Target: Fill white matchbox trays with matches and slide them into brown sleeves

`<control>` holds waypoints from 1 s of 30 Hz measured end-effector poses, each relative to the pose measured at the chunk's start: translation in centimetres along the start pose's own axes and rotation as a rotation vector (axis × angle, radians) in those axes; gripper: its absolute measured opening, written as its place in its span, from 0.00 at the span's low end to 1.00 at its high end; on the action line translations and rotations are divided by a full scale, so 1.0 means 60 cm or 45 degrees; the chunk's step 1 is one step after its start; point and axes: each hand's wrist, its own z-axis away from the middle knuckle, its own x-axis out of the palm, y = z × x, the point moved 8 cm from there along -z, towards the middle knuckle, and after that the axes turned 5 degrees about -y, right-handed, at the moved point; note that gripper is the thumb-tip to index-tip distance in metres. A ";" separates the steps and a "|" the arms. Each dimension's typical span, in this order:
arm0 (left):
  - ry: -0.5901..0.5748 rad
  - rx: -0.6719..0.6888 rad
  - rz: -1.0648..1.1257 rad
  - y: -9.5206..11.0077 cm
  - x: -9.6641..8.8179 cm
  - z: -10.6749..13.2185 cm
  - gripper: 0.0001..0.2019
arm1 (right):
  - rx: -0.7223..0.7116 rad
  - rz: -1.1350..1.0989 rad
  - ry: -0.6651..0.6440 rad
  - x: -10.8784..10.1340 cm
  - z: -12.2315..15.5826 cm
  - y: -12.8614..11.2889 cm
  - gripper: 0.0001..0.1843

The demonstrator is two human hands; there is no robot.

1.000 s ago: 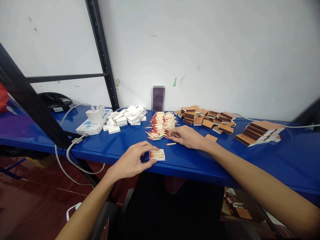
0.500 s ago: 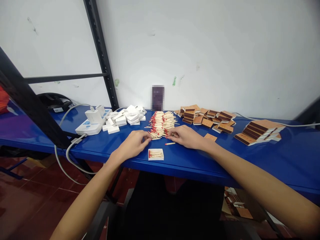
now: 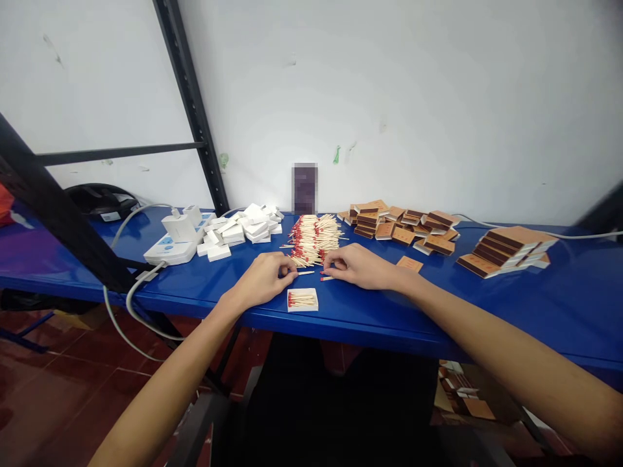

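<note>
My left hand [image 3: 267,277] pinches a single match [image 3: 306,272] whose stick points right from the fingertips. Just in front of the match pile, my right hand [image 3: 357,266] has thumb and fingers closed on a match whose red head shows at the fingertips. Another loose match [image 3: 326,279] lies on the table under those fingers. Between and beyond both hands is a large pile of red-headed matches [image 3: 316,240]. Nearer me sits a white matchbox tray [image 3: 302,308] with several matches in it, their heads toward the left.
White empty trays [image 3: 243,226] are heaped at the left, beside a power strip [image 3: 171,250] with cables. Brown matchbox sleeves [image 3: 402,235] lie scattered behind my right hand. Stacked matchboxes [image 3: 506,250] stand farther right on the blue table [image 3: 389,311]. A black shelf post [image 3: 192,97] rises at left.
My left hand has drawn a match out from the pile's near edge. My right hand has shifted slightly toward me, back from the pile to the loose match. The tray looks unchanged.
</note>
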 end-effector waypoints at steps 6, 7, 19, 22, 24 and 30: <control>0.011 -0.023 0.015 0.000 0.000 0.000 0.09 | 0.047 -0.160 -0.043 0.003 0.001 0.003 0.14; 0.016 -0.026 0.013 0.000 0.000 0.000 0.09 | 0.050 -0.189 -0.050 0.004 0.001 0.003 0.14; -0.228 0.003 -0.106 0.028 0.009 -0.034 0.09 | 0.154 0.103 0.185 -0.039 0.014 0.035 0.09; -0.256 0.021 -0.209 0.041 0.012 -0.047 0.09 | 0.141 0.168 0.124 -0.030 0.012 0.040 0.09; -0.266 0.034 -0.236 0.048 0.014 -0.055 0.09 | 0.121 0.187 0.112 -0.025 0.010 0.040 0.09; -0.357 0.089 -0.227 0.065 0.024 -0.072 0.08 | 0.071 0.217 0.108 -0.017 0.007 0.038 0.12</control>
